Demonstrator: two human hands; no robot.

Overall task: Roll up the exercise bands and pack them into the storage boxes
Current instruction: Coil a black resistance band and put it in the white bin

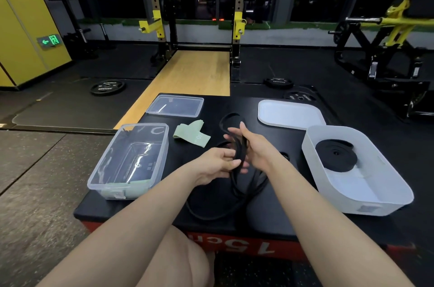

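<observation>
Both hands are working mid-surface on a black band [239,153]; the left hand [219,162] is pinching its gathered strands, the right hand [254,148] is curling round them from the other side; loose loops are trailing toward the near edge; a rolled black band [336,154] is lying in the white box [366,192] at the right edge; a green band [191,136] is lying flat beside the clear box [112,178] at the left edge; two lids are sitting toward the far edge.
</observation>
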